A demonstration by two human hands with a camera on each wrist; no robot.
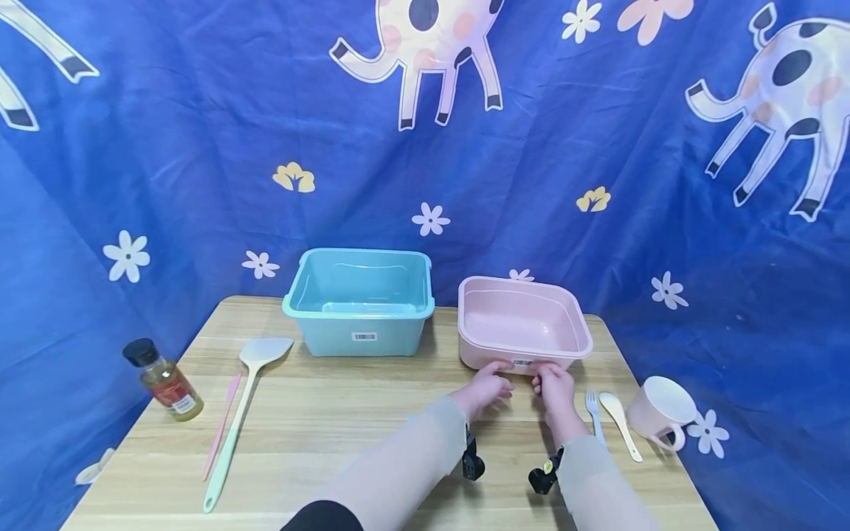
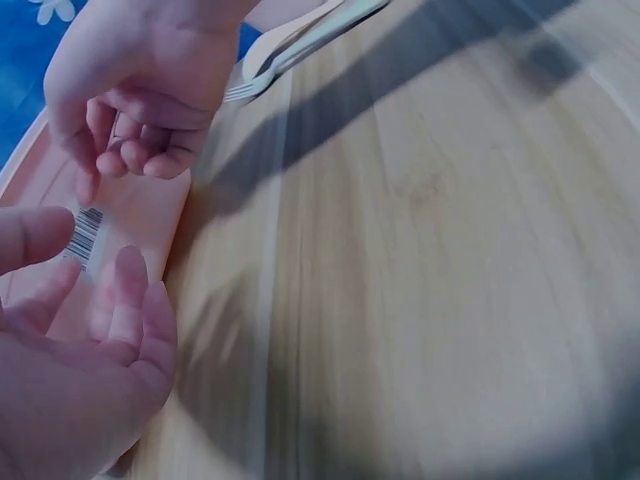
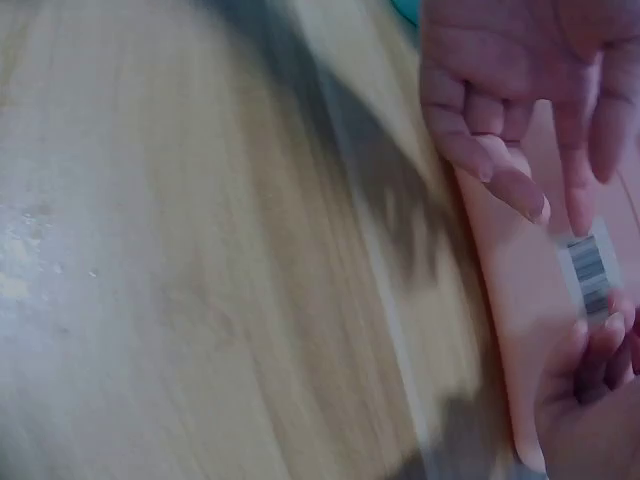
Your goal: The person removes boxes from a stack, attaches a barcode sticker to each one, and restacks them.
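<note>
A pink plastic basin stands at the back right of the table. Low on its front wall is a white barcode label. My left hand is at the left end of that label, its index fingertip at the label's edge and the other fingers loosely bent. From the other side, my right hand reaches to the label's right end; its index finger points at the label while the remaining fingers curl toward the palm. Whether either hand has lifted a corner of the label cannot be made out.
Left of the basin stands a blue basin. A spatula, a pink knife and a sauce bottle lie or stand at left. At right are a fork, a white spoon and a pink mug.
</note>
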